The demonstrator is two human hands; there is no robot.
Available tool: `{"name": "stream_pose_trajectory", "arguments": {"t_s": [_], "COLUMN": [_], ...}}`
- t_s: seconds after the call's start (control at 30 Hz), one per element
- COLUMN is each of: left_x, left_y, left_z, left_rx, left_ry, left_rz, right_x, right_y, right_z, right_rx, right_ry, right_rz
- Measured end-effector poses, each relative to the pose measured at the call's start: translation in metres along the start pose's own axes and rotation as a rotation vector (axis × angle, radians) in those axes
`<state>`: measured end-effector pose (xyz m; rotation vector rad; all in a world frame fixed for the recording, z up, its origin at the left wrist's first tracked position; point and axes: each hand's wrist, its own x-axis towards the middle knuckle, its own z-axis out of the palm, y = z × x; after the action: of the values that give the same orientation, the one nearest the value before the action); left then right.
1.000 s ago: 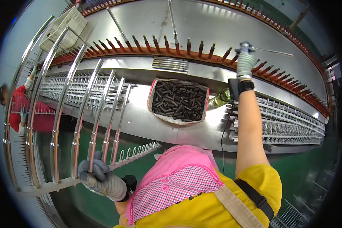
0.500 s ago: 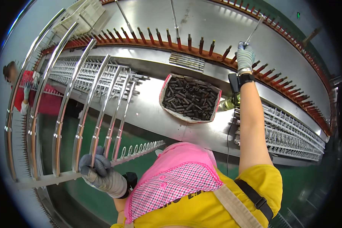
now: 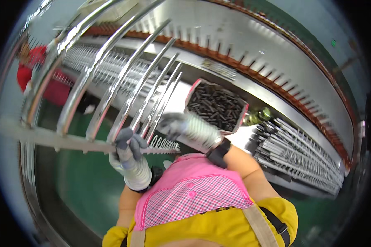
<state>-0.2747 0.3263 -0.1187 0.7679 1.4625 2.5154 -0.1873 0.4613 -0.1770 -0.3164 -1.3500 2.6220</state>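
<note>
Below the rods, left hand (image 3: 127, 154) fingers clenched on toothed rack (image 3: 70, 142), right hand (image 3: 185, 127) blurred, grip unclear

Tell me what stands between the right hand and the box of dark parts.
Nothing visible does. The right hand, gloved and blurred, sits just left of the box of dark parts, with only bare shiny bench between them. The left hand grips the metal rack, off to the side.
</note>
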Motion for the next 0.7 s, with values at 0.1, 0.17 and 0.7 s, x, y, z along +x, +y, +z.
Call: {"name": "stream_pose_trajectory", "arguments": {"t_s": [0.1, 0.17, 0.7], "left_x": [-0.007, -0.012, -0.027], "left_y": [-0.011, -0.017, -0.046], "left_z": [0.002, 0.001, 0.039], "left_rx": [-0.045, -0.013, 0.058], "left_ry": [-0.025, -0.024, -0.066], "left_rz": [-0.125, -0.102, -0.105], "right_x": [0.006, 0.008, -0.013], "right_y": [0.019, 0.027, 0.009], "right_z": [0.041, 0.030, -0.038], "right_rx": [0.344, 0.327, 0.356], "right_ry": [-0.073, -0.048, 0.305], "right_rz": [0.089, 0.096, -0.180]}}
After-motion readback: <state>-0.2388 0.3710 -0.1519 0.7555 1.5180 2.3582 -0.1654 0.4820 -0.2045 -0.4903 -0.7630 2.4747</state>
